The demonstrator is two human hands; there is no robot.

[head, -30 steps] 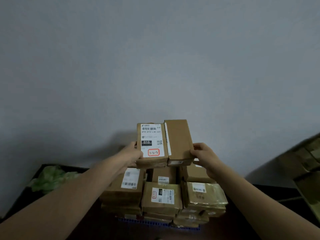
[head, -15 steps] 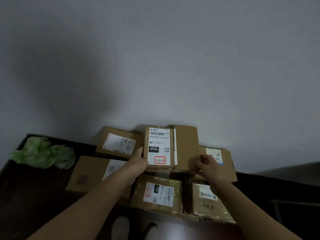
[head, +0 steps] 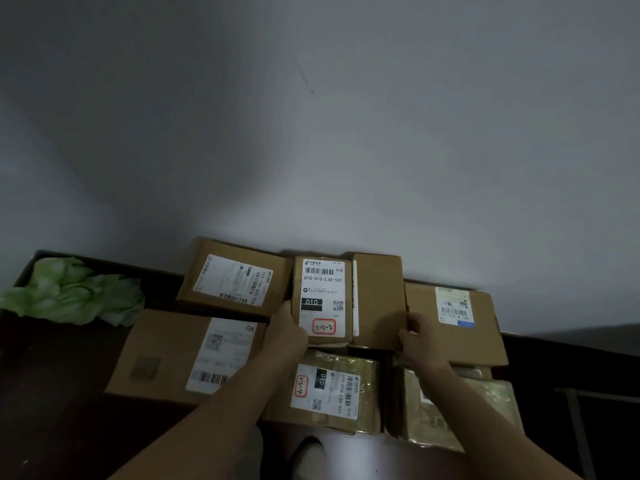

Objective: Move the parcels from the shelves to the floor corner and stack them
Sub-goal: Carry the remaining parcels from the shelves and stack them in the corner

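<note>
While both hands press in from opposite sides, two parcels are held side by side and touching at the centre of the frame, straight ahead of the person: labelled parcel (head: 322,299) on the left, plain parcel (head: 377,299) on the right. Long axes: both run up the frame toward the wall (head: 346,133). Position: over the back row of the stack (head: 180,355) on the floor (head: 52,393), between a box at centre left and another at centre right; whether the pair already rests on the boxes beneath cannot be told. Left hand (head: 287,332): grasping the lower left edge of the labelled parcel, forearm entering from the lower left. Right hand (head: 414,336): fingers curled onto the lower right edge of the plain parcel, forearm entering from the lower right. Reach: each hand equally near its own parcel. Judgement: setting down calls for lowering both together, kept level. Also present: green wrapping (head: 72,296), at the left edge.
</note>
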